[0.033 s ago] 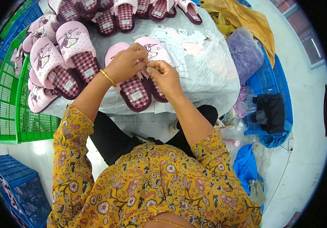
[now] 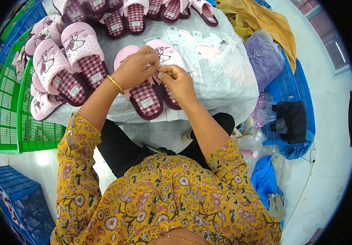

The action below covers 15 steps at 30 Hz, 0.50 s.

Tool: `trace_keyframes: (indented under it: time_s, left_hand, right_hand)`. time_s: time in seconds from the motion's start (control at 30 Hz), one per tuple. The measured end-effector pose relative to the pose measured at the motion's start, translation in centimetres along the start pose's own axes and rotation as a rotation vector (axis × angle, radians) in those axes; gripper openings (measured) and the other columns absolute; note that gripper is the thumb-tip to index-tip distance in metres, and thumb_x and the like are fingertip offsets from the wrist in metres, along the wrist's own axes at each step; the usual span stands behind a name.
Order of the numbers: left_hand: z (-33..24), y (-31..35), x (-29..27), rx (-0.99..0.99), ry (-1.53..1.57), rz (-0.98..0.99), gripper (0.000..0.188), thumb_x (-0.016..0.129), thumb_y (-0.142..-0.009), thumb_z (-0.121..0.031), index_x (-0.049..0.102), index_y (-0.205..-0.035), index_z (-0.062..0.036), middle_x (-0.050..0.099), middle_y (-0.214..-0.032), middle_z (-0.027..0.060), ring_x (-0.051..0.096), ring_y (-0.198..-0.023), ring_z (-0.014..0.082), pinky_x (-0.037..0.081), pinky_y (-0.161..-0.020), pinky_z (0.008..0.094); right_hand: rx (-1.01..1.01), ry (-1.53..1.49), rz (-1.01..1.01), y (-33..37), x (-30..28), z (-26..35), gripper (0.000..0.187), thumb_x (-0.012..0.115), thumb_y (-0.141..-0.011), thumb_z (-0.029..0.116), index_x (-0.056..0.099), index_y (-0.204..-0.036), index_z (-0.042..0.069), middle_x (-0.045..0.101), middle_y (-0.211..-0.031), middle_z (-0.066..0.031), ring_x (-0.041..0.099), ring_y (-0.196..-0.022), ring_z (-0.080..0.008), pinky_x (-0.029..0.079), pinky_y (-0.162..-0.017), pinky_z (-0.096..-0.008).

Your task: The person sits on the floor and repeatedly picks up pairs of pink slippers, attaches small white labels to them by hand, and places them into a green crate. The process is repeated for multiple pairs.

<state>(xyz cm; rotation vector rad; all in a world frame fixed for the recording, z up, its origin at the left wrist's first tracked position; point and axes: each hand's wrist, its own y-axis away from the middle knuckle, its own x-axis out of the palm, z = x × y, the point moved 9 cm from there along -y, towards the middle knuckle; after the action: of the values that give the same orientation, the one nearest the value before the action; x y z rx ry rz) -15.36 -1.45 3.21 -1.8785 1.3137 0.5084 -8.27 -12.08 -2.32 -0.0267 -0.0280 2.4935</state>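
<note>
A pair of pink slippers with dark red checked insoles lies side by side before me, toes pointing away. My left hand (image 2: 137, 68) is over the upper of the left slipper (image 2: 146, 100), its fingers closed in a pinch. Beside it, my right hand (image 2: 178, 85) pinches thumb to forefinger over the right slipper (image 2: 170, 54) near the inner edge of its upper. The fingertips almost meet between the two slippers. Whatever they grip is too small or too covered to make out.
Matching slippers (image 2: 80, 45) are piled at the left, and more line the far edge. Paper labels (image 2: 188, 57) lie right of the pair on the plastic-covered table (image 2: 229, 90). A green crate (image 2: 41, 132) stands left; a purple bag (image 2: 264, 59) and blue crate (image 2: 300, 87) are right.
</note>
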Motion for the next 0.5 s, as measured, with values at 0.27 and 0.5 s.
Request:
trace_keyframes:
  time_s: [0.27, 0.5]
  left_hand:
    - [-3.3, 4.3, -2.9, 0.072, -0.188, -0.231, 0.015, 0.069, -0.075, -0.003, 0.066, -0.089, -0.0062, 0.058, -0.116, 0.0112, 0.054, -0.112, 0.0318, 0.043, -0.095, 0.0384]
    - [0.3, 5.1, -0.4, 0.025, -0.260, -0.164, 0.026, 0.070, -0.071, -0.009, 0.072, -0.096, -0.0119, 0.057, -0.125, 0.0102, 0.052, -0.119, 0.0318, 0.040, -0.100, 0.0430]
  right_hand:
    - [-0.022, -0.266, 0.002, 0.0, -1.6, -0.9, 0.011, 0.068, -0.090, 0.009, 0.065, -0.099, 0.003, 0.063, -0.086, 0.0010, 0.054, -0.075, -0.0052, 0.045, -0.067, -0.0204]
    - [-0.059, 0.198, 0.089, 1.3, 1.7, 0.6, 0.030, 0.069, -0.078, 0.003, 0.056, -0.105, 0.002, 0.064, -0.076, -0.0029, 0.058, -0.066, -0.0089, 0.047, -0.064, -0.0249]
